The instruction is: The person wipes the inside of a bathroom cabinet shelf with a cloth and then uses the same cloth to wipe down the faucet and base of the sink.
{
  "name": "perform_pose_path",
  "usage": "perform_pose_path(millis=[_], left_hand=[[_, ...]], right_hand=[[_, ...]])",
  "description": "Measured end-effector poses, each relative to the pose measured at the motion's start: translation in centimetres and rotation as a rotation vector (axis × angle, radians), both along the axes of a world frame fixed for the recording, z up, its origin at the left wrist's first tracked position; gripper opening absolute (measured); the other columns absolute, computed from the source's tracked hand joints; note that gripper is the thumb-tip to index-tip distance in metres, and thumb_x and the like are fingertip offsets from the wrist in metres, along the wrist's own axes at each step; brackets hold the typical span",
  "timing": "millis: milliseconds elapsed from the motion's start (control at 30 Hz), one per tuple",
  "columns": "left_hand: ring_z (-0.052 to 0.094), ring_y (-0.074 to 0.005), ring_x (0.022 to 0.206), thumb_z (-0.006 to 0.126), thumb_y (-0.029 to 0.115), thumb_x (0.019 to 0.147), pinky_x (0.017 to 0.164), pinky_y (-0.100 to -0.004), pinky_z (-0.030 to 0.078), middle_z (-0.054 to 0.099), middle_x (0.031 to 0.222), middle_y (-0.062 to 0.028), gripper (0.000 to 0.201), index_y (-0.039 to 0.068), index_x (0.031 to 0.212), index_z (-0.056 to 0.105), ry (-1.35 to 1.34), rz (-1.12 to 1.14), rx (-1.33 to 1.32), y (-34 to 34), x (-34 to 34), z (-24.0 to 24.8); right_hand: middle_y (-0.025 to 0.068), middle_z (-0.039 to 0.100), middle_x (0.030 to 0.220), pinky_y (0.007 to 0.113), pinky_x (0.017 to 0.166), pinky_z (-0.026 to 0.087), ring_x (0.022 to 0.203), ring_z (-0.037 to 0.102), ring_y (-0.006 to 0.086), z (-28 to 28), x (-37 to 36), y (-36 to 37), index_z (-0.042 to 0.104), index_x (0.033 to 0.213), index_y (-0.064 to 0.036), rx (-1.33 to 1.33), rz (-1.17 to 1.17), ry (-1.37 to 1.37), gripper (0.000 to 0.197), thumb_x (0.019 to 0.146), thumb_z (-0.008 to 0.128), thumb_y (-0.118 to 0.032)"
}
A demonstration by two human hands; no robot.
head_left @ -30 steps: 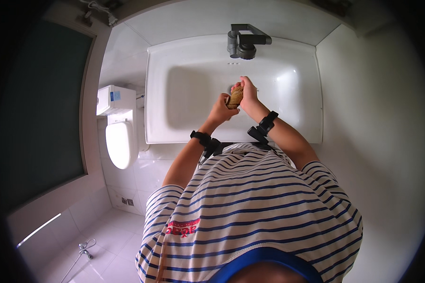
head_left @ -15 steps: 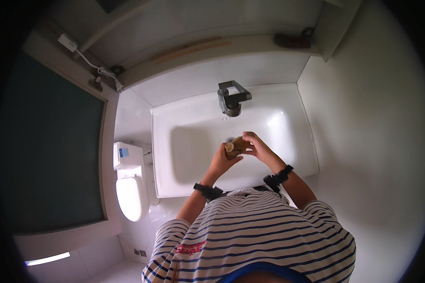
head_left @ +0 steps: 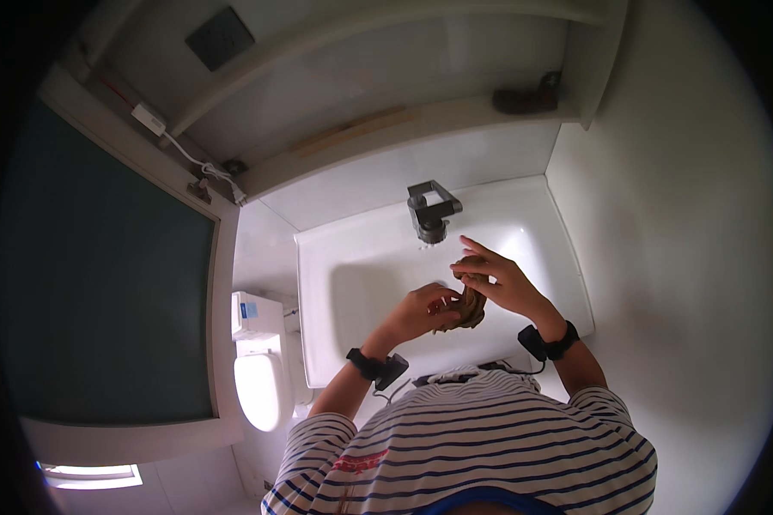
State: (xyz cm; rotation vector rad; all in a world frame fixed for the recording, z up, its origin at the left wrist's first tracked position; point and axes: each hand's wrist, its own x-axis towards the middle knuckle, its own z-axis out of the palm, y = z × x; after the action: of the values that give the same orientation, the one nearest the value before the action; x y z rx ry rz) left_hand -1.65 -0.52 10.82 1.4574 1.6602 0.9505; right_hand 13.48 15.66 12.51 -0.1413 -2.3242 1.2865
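Nearest, a striped shirt [head_left: 489,438] is seen; black wrist devices [head_left: 391,371] are worn on both arms. Brown item [head_left: 473,309], exact kind unclear, is held between both hands above the white sink [head_left: 365,296]. Lower part is grasped by the left hand [head_left: 423,312]; upper end is gripped by the right hand [head_left: 502,281], one finger extended toward the dark faucet [head_left: 431,230]. Beyond, a dark object [head_left: 524,101] is propped on the shelf [head_left: 455,118].
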Motion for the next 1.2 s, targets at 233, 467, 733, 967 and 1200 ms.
perform_pose_path(millis=[233, 467, 733, 967, 1200], left_hand=[[0.054, -0.0072, 0.069, 0.077, 0.022, 0.079, 0.06, -0.0234, 0.044, 0.059, 0.078, 0.0018, 0.027, 0.006, 0.089, 0.059, -0.07, -0.046, -0.117, -0.4, -1.6, 2.1], [0.049, -0.0173, 0.117, 0.064, 0.006, 0.087, 0.102, -0.0342, 0.04, 0.043, 0.128, -0.0057, 0.05, 0.009, 0.132, 0.041, -0.317, 0.021, 0.122, 0.9, -1.1, 2.5], [0.066, -0.0212, 0.089, 0.072, 0.015, 0.076, 0.081, -0.0331, 0.053, 0.064, 0.096, -0.0101, 0.053, 0.005, 0.123, 0.051, 0.149, 0.087, 0.233, 0.6, 0.6, 9.8], [0.065, -0.0199, 0.069, 0.059, 0.014, 0.075, 0.064, -0.0286, 0.053, 0.067, 0.081, -0.0125, 0.025, 0.0, 0.095, 0.063, 0.209, 0.446, 0.198, -0.3, -1.7, 11.8], [0.055, -0.0101, 0.077, 0.066, 0.028, 0.085, 0.071, -0.0238, 0.045, 0.062, 0.087, -0.003, 0.035, 0.001, 0.106, 0.059, -0.255, 0.107, -0.079, -0.7, -2.7, 12.8]], right_hand=[[0.007, 0.049, 0.101, 0.037, 0.075, 0.044, 0.095, 0.046, 0.0272, 3.1, 2.1, -0.1, 0.07, 0.106, -0.0267, 0.481, -0.288, 0.117, 0.028, 0.078, 0.071, -0.021], [0.0036, 0.055, 0.079, 0.028, 0.058, 0.048, 0.07, 0.058, 0.0168, 6.0, 1.9, -1.6, 0.071, 0.103, -0.0185, 0.263, -0.14, 0.165, 0.025, 0.079, 0.069, -0.013], [0.0084, 0.063, 0.108, 0.032, 0.078, 0.054, 0.094, 0.064, 0.0258, 9.0, 1.2, -1.2, 0.065, 0.115, -0.0103, 0.269, -0.005, 0.287, 0.036, 0.08, 0.066, -0.002], [0.0016, 0.064, 0.095, 0.031, 0.066, 0.05, 0.073, 0.057, 0.0203, 9.2, 0.7, -0.9, 0.065, 0.112, -0.0111, 0.691, -0.081, 0.364, 0.048, 0.065, 0.068, -0.004], [0.0045, 0.067, 0.099, 0.027, 0.059, 0.054, 0.07, 0.064, 0.0218, 8.4, 1.1, 1.5, 0.063, 0.109, -0.0104, 0.55, -0.243, 0.273, 0.042, 0.07, 0.065, 0.004]])
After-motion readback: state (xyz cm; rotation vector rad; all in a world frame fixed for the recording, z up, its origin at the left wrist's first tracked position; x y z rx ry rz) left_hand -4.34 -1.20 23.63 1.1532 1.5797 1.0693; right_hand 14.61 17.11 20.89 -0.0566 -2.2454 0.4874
